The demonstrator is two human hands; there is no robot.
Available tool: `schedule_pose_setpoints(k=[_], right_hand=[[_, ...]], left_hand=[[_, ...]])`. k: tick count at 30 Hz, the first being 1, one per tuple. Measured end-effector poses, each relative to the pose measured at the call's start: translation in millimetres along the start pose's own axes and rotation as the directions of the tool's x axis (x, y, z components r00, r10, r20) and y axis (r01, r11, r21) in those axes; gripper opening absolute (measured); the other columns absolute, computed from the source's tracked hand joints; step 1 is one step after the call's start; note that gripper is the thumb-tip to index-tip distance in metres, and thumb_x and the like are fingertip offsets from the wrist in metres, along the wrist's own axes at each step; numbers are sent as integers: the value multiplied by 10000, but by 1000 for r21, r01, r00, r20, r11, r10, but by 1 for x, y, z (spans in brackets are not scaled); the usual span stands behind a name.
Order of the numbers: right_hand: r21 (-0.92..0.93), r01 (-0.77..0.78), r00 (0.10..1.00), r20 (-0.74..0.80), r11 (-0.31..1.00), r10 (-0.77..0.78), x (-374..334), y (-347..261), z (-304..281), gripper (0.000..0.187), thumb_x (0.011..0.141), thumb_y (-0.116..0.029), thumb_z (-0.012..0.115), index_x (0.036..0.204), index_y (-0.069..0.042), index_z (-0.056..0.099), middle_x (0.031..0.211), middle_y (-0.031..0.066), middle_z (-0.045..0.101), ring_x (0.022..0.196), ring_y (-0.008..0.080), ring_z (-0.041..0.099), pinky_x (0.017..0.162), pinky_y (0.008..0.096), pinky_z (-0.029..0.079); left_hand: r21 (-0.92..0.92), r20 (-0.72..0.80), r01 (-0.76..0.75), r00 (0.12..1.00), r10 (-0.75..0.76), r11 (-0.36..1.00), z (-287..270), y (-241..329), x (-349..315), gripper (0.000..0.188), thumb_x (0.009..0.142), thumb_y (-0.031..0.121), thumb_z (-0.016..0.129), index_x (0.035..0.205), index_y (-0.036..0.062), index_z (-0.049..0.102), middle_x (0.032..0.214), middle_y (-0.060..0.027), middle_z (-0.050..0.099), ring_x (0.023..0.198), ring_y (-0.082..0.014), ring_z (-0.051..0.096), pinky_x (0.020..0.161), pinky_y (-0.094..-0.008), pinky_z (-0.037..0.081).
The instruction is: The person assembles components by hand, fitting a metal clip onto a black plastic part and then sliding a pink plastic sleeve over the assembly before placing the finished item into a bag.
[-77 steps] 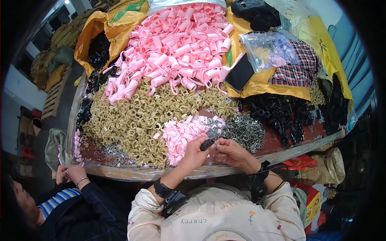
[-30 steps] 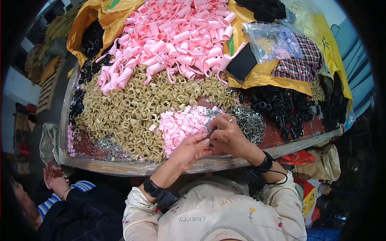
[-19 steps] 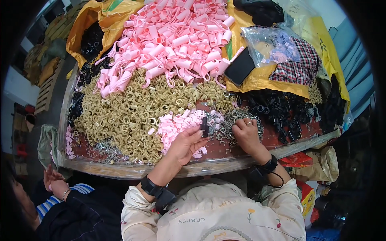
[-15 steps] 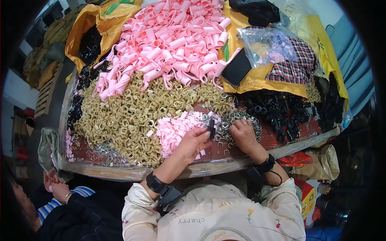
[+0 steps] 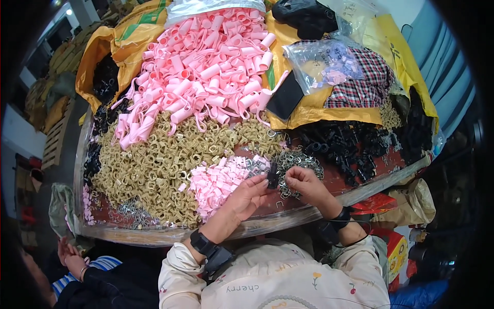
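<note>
My left hand (image 5: 241,200) pinches a small black plastic part (image 5: 273,176) between thumb and fingertips, above the near edge of the table. Just right of it, my right hand (image 5: 310,187) has thumb and forefinger pressed together; whatever may be between them is too small to make out. Beneath and behind the right hand lies a heap of small U-shaped metal clips (image 5: 309,160). Small pink pieces (image 5: 216,188) are piled beside my left hand, and a wide spread of tan ring-shaped parts (image 5: 149,170) lies to their left.
Pink tubes with straps (image 5: 206,72) form a large heap at the back. Black plastic parts (image 5: 355,149) lie at the right, below a yellow sack holding a clear bag (image 5: 329,64) and a dark flat object (image 5: 284,100). A wooden rim (image 5: 278,222) edges the table. Another person's hands (image 5: 72,257) are at lower left.
My right hand has risen from the metal clips and come closer to the black part in my left hand. The whole view has shifted slightly.
</note>
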State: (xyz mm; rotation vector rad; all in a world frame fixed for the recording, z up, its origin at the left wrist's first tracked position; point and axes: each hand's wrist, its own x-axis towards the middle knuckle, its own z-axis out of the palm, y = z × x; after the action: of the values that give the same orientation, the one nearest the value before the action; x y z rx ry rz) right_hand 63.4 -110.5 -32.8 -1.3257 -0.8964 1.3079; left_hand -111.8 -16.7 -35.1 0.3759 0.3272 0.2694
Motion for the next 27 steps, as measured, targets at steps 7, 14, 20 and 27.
schedule_pose_setpoints(k=[7,14,20,27], right_hand=[[-60,-100,975,191,993,110,3,-13,9,88,827,-120,505,825,-32,509,686,-37,495,574,33,438,494,169,354],[52,100,994,-58,994,-97,7,-14,34,77,797,-81,532,849,-24,527,708,4,539,616,68,515,521,203,403],[-598,528,812,145,603,-566,2,-16,39,78,711,10,577,782,1,545,689,88,545,625,163,554,536,238,420],[-546,448,882,141,708,-449,2,-20,41,57,748,-41,566,776,0,538,650,37,519,570,109,499,499,217,387]], left_hand=[[41,47,4,999,-6,999,-6,2,-5,267,818,58,493,1069,-31,471,986,-118,561,894,-205,561,769,-306,474],[-17,61,-34,998,35,999,-10,8,-15,258,822,61,484,1056,-50,479,1004,-126,558,914,-209,555,819,-320,456],[-80,-2,-4,1000,4,997,-20,6,-22,291,815,140,518,1053,-23,481,1004,-142,556,901,-241,561,812,-360,454],[-137,24,35,999,-32,990,-25,6,-28,233,830,100,484,1030,-19,496,993,-122,563,911,-220,559,806,-298,460]])
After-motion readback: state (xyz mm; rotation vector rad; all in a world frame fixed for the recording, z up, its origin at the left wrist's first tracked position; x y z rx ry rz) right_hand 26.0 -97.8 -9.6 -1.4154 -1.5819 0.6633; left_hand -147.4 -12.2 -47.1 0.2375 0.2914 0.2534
